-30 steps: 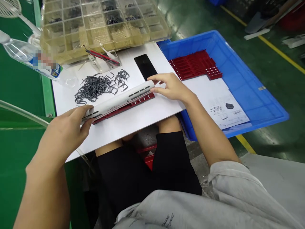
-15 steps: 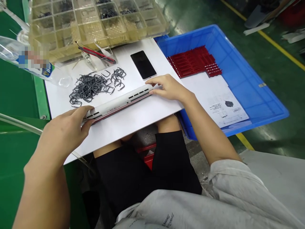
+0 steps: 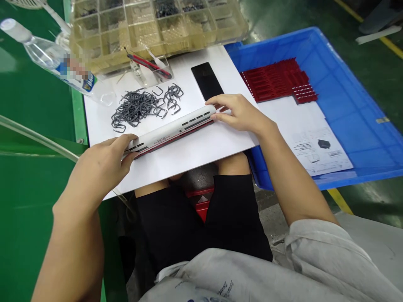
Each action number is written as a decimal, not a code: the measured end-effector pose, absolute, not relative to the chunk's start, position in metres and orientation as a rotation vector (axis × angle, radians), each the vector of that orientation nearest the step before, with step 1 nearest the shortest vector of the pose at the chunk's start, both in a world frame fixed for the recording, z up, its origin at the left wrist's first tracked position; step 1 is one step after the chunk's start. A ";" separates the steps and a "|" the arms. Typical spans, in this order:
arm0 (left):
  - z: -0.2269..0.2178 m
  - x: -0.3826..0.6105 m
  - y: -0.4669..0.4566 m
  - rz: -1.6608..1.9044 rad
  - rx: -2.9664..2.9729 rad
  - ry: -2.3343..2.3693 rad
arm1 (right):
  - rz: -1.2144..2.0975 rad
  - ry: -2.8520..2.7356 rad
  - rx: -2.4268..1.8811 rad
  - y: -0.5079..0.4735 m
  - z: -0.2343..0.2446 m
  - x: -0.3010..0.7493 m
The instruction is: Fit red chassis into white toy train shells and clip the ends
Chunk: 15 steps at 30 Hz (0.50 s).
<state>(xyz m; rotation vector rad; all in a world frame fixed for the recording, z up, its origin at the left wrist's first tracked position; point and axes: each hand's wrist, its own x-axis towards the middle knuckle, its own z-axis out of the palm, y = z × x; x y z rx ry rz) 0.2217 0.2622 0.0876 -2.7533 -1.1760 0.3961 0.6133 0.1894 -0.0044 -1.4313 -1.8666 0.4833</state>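
A long white model train car (image 3: 176, 125), with small dark windows, lettering and a red stripe, lies across between my hands over the white board. My left hand (image 3: 108, 161) grips its left end, thumb in front and fingers behind. At the right end, my right hand (image 3: 241, 112) pinches the car between thumb and fingers. Behind the car is a pile of small dark grey bent clips (image 3: 138, 107). A black phone (image 3: 208, 79) lies just beyond my right hand.
A compartment box (image 3: 157, 33) of small parts stands at the back. Before it, a clear tray (image 3: 162, 71) holds red-handled tools. A water bottle (image 3: 63, 67) tilts at left. On the right, a blue bin (image 3: 352, 100) holds dark red parts (image 3: 277, 79) and a printed sheet (image 3: 324, 151).
The camera view has swung left, so everything appears further right. Both hands keep their hold on the train car, which has turned slightly and shows more of its dark lower edge.
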 end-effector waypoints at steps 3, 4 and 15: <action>0.088 0.220 0.261 0.406 -2.767 -1.181 | 0.497 -1.882 -1.437 0.190 -0.004 0.612; 0.088 0.220 0.260 0.420 -2.760 -1.186 | 0.492 -1.892 -1.446 0.190 -0.004 0.612; 0.093 0.220 0.253 0.507 -2.647 -1.213 | 0.451 -1.948 -1.488 0.198 -0.005 0.609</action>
